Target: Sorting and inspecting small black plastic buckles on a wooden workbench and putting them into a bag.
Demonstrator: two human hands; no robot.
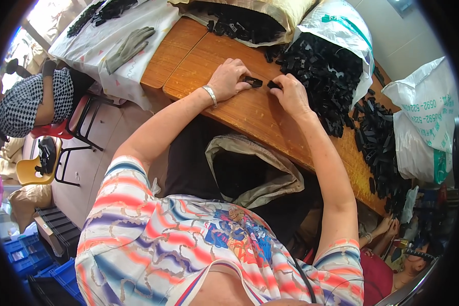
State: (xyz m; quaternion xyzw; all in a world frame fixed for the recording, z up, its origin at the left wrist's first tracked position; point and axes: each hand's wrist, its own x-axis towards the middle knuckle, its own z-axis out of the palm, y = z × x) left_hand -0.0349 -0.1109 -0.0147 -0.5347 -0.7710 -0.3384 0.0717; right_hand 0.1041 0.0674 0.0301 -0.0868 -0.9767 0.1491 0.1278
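Observation:
Over the wooden table (188,56), my left hand (226,79) is closed on a small black plastic part (253,81), which sticks out past the fingertips toward the right. A short gap away, my right hand (292,95) pinches another small black plastic part (274,84), mostly hidden by the fingers. Just right of that hand lies a big heap of black plastic parts (324,71), spilling from a white woven sack (354,30). Below the table edge, an open sack (285,186) with a dark inside rests at my lap.
Another open sack (290,13) of black parts lies at the table's far side. A grey glove (130,50) rests on a cloth-covered table to the left. Co-workers sit at the left (35,102) and lower right (377,275). Blue crates (30,255) stand at lower left.

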